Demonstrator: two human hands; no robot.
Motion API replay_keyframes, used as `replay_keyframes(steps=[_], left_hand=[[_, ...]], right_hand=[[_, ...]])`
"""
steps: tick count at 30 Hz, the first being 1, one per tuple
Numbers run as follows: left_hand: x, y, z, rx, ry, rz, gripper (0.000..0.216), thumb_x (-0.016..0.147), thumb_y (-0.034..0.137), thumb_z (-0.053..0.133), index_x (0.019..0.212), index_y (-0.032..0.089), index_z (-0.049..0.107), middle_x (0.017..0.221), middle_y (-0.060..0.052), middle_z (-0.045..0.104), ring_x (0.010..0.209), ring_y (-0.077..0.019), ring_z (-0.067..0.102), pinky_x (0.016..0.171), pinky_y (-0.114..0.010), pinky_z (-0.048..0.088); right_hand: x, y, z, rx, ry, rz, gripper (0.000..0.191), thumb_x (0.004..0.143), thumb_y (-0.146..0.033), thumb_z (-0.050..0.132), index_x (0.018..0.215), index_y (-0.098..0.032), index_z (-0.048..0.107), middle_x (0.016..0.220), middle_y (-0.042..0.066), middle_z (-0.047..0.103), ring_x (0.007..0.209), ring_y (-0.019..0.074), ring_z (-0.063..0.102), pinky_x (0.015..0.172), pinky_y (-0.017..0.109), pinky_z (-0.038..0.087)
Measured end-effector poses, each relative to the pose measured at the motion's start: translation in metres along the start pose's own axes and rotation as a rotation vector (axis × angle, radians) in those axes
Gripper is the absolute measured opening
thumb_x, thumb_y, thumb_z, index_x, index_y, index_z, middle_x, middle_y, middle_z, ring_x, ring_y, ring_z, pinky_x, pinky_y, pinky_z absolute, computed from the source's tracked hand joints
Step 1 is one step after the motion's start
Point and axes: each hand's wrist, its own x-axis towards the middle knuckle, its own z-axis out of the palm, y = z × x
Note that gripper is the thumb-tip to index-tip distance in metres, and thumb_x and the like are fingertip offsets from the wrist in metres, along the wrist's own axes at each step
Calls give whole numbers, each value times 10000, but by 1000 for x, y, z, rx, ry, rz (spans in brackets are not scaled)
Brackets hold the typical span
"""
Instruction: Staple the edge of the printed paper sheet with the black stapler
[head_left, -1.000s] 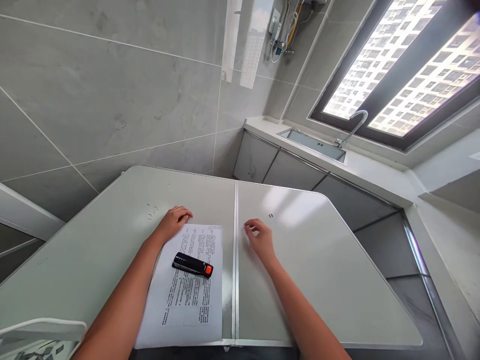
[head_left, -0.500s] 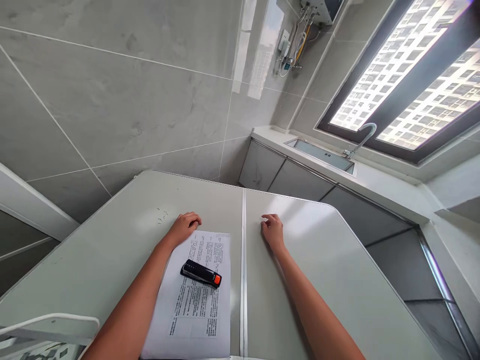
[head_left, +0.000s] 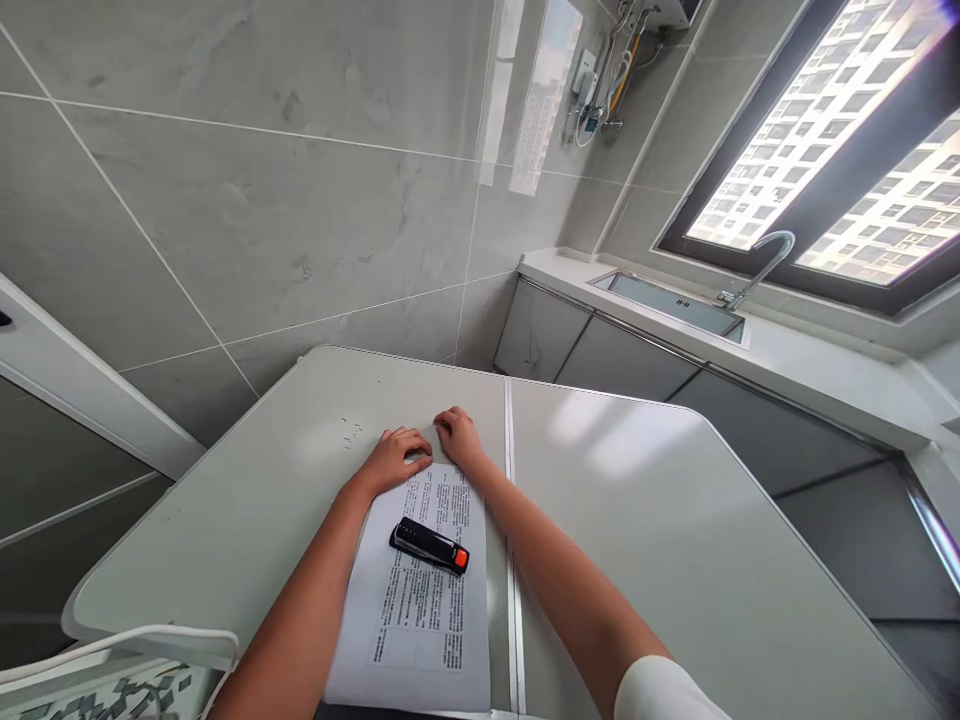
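A black stapler [head_left: 429, 546] with an orange-red end lies across a printed sheet of paper [head_left: 420, 640], possibly the top of a stack. My left hand [head_left: 395, 457] rests at the paper's far left corner, fingers bent and the thumb apart from them, with nothing visible inside. Just beyond the far edge of the paper, my right hand [head_left: 457, 436] hovers or rests with loosely curled fingers, close to the left fingertips. I see no object in it, and its palm is hidden.
The paper lies on a pale folding table [head_left: 637, 520], left of its metal centre seam [head_left: 513, 560]. A white-railed rack [head_left: 135, 640] stands at the lower left. Beyond the table are a counter with a sink [head_left: 675, 303], a faucet [head_left: 765, 262] and a tiled wall [head_left: 300, 220].
My right hand has moved left across the seam to the paper's far edge, beside my left hand. The view has turned slightly left. The stapler stays on the paper.
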Motion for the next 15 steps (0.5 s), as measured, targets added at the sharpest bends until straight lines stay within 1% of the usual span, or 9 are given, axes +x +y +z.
replay_keyframes(steps=[3,6,9,11,13,15], left_hand=[[0,0,0,-13,-37,17,188,923,409,663,991,266,764,995,-36,759,991,-248,647,959,-430,415],[0,1,2,-42,-59,10,163,933,369,640,960,262,760,907,-26,748,934,-235,661,960,-428,408],[0,3,3,-57,-68,7,159,944,371,628,898,253,724,910,-17,732,909,-226,658,956,-417,406],[0,5,4,-45,-69,13,166,936,390,650,876,242,696,937,-17,722,920,-225,653,955,-412,404],[1,8,6,-22,-74,18,163,921,388,675,873,232,682,962,-20,714,948,-228,647,960,-413,396],[3,10,10,-9,-74,8,143,918,359,677,867,226,676,973,-24,711,972,-232,642,968,-417,388]], right_hand=[[-5,6,-13,-25,65,44,183,859,-176,628,1008,-211,727,1009,31,650,825,153,605,828,298,500],[-21,21,-45,-85,171,108,176,894,-231,539,936,-206,708,929,35,621,827,175,582,825,319,471],[-52,42,-90,-147,234,176,168,862,-238,508,841,-205,671,851,36,597,797,191,554,788,328,445],[-77,54,-118,-175,237,221,152,840,-251,504,790,-209,641,793,30,591,724,186,529,725,324,429],[-102,60,-137,-191,223,250,144,833,-267,506,763,-213,621,766,30,596,694,186,523,694,322,423],[-123,58,-145,-201,205,262,148,845,-279,510,772,-217,622,778,36,613,712,193,542,702,324,433]])
